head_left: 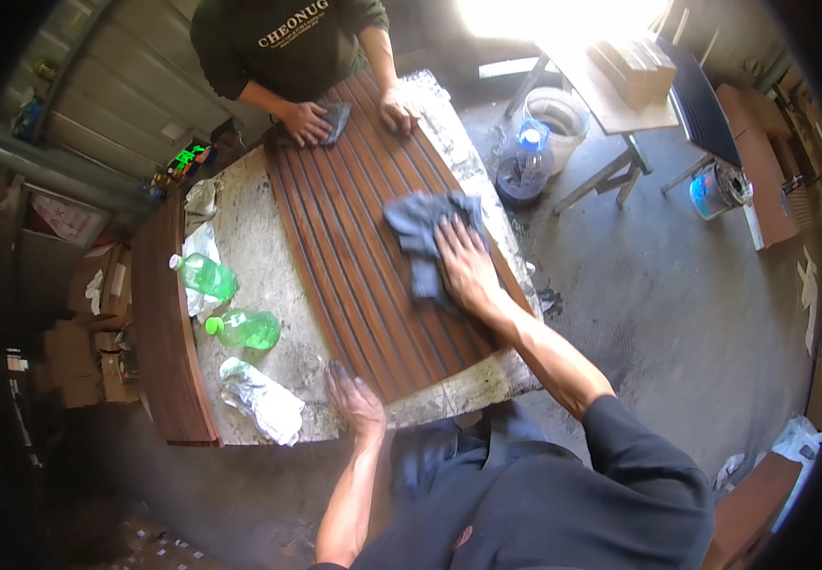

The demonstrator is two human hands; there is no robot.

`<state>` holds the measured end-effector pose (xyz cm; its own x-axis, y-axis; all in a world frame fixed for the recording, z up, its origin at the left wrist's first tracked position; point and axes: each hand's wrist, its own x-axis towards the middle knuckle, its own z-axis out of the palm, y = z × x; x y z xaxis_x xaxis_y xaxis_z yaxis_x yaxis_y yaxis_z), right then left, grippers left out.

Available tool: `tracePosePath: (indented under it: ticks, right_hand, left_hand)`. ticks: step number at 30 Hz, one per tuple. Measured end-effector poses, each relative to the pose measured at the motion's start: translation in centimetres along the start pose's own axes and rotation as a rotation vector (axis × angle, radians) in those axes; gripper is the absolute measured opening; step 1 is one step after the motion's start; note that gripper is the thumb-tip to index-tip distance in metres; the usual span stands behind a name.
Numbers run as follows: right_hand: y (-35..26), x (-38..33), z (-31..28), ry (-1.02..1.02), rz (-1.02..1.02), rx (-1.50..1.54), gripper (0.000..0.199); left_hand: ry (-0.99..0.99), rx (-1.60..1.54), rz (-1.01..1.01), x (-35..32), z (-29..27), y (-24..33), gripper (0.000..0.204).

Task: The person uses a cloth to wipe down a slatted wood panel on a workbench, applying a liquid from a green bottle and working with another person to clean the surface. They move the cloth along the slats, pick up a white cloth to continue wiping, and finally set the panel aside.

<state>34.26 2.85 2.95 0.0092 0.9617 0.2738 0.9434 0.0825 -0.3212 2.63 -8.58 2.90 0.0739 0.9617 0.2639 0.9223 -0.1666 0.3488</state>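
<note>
A brown slatted wood panel [359, 247] with dark grooves lies lengthwise on a stained, pale worktable [287, 237]. My right hand [466, 264] holds a crumpled grey cloth [420, 228] down against the panel's right half, the palm pressed over it. At the near left corner of the panel, my left hand [356, 401] rests with its fingers stretched along the edge, nothing in it. Across the table, a co-worker in a dark sweatshirt presses another grey rag [335, 123] on the far end; that person's other hand lies on the panel's far right edge.
Left on the table are two bottles of green liquid, one [207, 277] behind the other [245, 329], and a white cloth [261, 399]. Brown boards [169, 332] stand along the left edge. Right lie a bucket [558, 119], a blue-capped jug [525, 166] and a trestle stand [611, 176].
</note>
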Motion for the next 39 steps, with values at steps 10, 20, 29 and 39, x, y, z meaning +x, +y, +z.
tracePosePath:
  ticks: [10, 20, 29, 39]
  right_hand:
    - [-11.2, -12.3, 1.0, 0.017, -0.154, 0.474, 0.045]
    - [-12.8, -19.7, -9.4, 1.042, 1.067, 1.479, 0.028]
    - [-10.2, -15.1, -0.1, 0.824, 1.058, 0.178, 0.037]
    - [-34.3, -18.3, 3.0, 0.541, 0.946, 0.883, 0.039]
  left_hand:
    - [-0.185, -0.068, 0.427, 10.5, 1.5, -1.8, 0.054]
    - [-0.164, -0.092, 0.598, 13.2, 3.8, -2.7, 0.057]
    - [-0.117, -0.057, 0.627, 13.0, 4.5, -2.7, 0.054]
    - [-0.190, -0.194, 0.579, 13.3, 5.0, -3.4, 0.051]
